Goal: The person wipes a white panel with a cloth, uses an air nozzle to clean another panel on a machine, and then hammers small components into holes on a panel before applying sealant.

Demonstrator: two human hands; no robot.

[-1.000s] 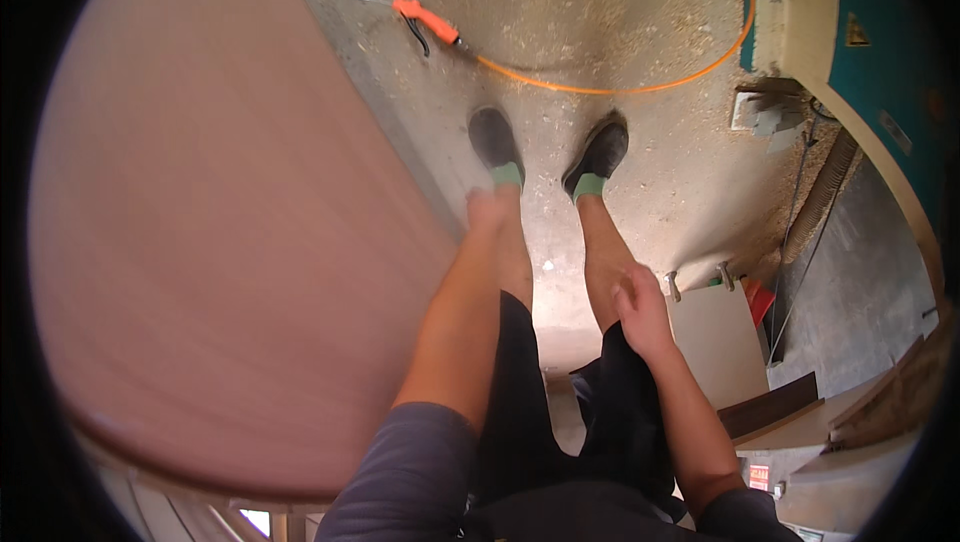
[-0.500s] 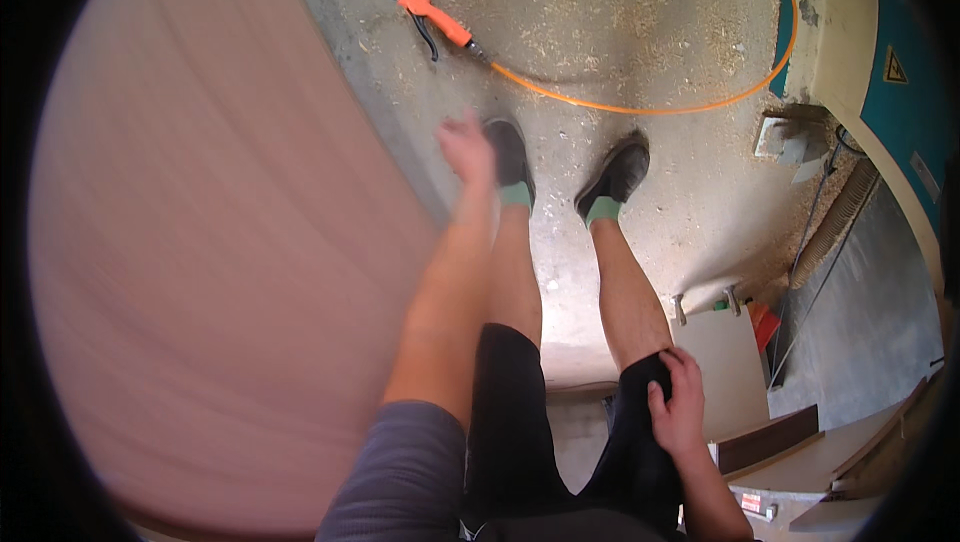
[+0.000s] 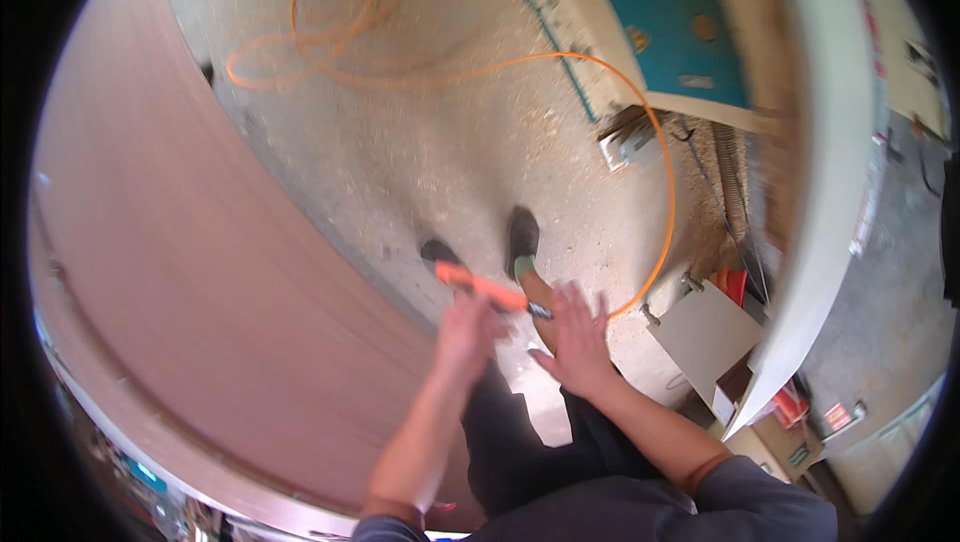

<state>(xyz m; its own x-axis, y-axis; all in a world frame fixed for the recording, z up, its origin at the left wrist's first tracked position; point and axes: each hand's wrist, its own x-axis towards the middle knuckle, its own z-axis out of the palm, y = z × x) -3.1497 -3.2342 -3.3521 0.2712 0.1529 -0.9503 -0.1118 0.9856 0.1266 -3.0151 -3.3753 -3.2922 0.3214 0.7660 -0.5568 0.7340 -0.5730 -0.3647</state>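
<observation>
Now that air gun (image 3: 485,289) is leaving floor (image 3: 400,162), left hand (image 3: 466,330) is curling round it; right hand (image 3: 582,347) spreading open, hose (image 3: 671,202) contact unclear.

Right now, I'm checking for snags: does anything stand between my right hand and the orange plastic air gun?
Nothing visible does. Your open right hand appears beside the black connector of the orange plastic air gun in your left hand.

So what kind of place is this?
Probably a workshop, maybe for woodworking. There's an orange air gun on a long orange hose, a cream-and-teal machine, and pale bits, perhaps wood shavings, scattered on the floor.
</observation>
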